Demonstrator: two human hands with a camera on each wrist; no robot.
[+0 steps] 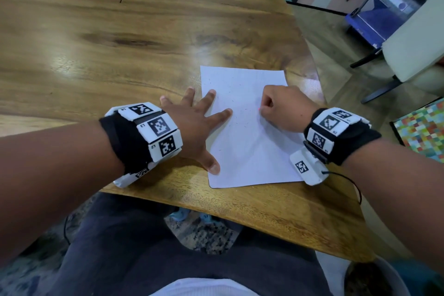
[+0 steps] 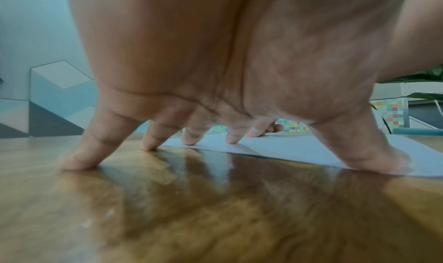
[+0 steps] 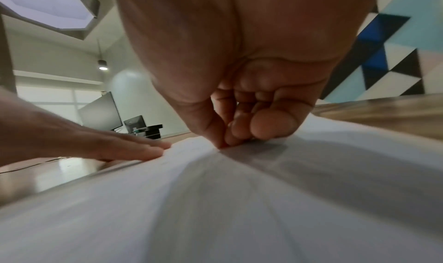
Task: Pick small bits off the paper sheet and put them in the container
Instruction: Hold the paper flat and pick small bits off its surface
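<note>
A white paper sheet [image 1: 247, 151] lies on the wooden table [image 1: 120, 43] with several tiny dark bits [image 1: 245, 125] scattered over it. My left hand [image 1: 194, 125] is spread flat: thumb and two fingers press the sheet's left edge [image 2: 287, 149], and the other fingers rest on the wood. My right hand [image 1: 276, 108] is curled over the sheet's middle right. Its thumb and forefinger tips [image 3: 223, 144] pinch together on the paper [image 3: 215, 200]; the bit between them is too small to see. A round grey tub [image 1: 374, 276] stands below the table's near right corner.
The table's right edge [image 1: 312, 74] runs close past the sheet. Beyond it on the floor are a chair base [image 1: 382, 94], a blue box [image 1: 374, 19] and a multicoloured checked board [image 1: 422, 127]. The wood left of and behind the sheet is bare.
</note>
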